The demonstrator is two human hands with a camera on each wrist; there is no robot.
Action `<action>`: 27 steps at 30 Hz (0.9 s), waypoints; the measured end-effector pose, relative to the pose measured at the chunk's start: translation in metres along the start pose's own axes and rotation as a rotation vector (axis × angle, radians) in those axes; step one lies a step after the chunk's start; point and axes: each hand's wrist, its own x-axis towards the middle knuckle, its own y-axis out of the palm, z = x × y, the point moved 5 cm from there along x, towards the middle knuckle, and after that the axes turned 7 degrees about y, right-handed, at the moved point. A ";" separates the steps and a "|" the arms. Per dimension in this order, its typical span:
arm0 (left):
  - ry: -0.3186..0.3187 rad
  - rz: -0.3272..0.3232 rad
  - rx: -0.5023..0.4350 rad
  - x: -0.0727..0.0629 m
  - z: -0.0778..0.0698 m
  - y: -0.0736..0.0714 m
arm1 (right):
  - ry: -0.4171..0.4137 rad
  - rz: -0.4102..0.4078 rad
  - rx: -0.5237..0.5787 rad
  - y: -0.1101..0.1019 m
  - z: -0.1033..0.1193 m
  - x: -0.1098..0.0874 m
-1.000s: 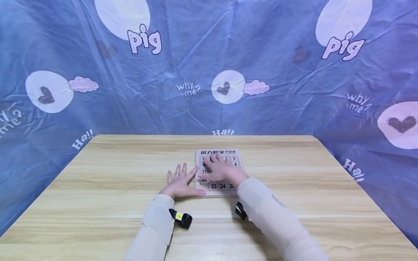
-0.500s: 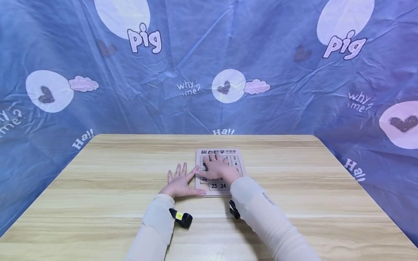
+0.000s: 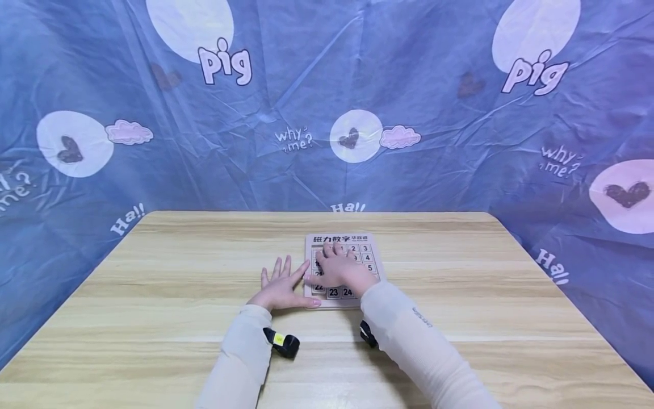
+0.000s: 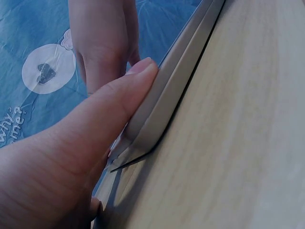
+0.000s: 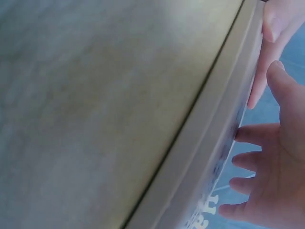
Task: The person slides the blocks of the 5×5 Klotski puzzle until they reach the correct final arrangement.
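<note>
A pale number sliding puzzle (image 3: 341, 304) with several square number tiles lies flat on the table, dark lettering along its far edge. My left hand (image 3: 278, 292) is spread at its left side. In the left wrist view the thumb (image 4: 136, 86) presses on the near rim. My right hand (image 3: 339, 270) reaches over the tiles with fingers apart, hiding many of them. One fingertip (image 5: 239, 134) touches the puzzle's face in the right wrist view; the other fingers stand off it. Tile 22 (image 3: 319, 287) sits low in the left column, and a gap shows at the top left.
The wood-grain table (image 3: 179, 272) extends around the puzzle. Behind it hangs a blue printed curtain (image 3: 286, 182). A black camera (image 3: 288, 345) is strapped at the left wrist and another (image 3: 367, 334) at the right.
The right hand has shifted left, then slightly toward the person. The left-column tiles have slid down, moving the gap from bottom left to top left. The left hand stays put.
</note>
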 end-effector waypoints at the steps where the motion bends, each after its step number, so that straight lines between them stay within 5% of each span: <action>1: -0.001 0.000 0.001 0.000 0.000 0.000 | -0.002 0.004 -0.002 -0.001 0.001 -0.001; 19: -0.010 0.010 0.013 -0.001 0.001 0.000 | -0.039 0.036 0.021 -0.004 0.002 -0.011; 27: -0.005 0.008 0.021 -0.001 0.000 0.000 | -0.053 -0.003 0.083 -0.002 -0.024 -0.011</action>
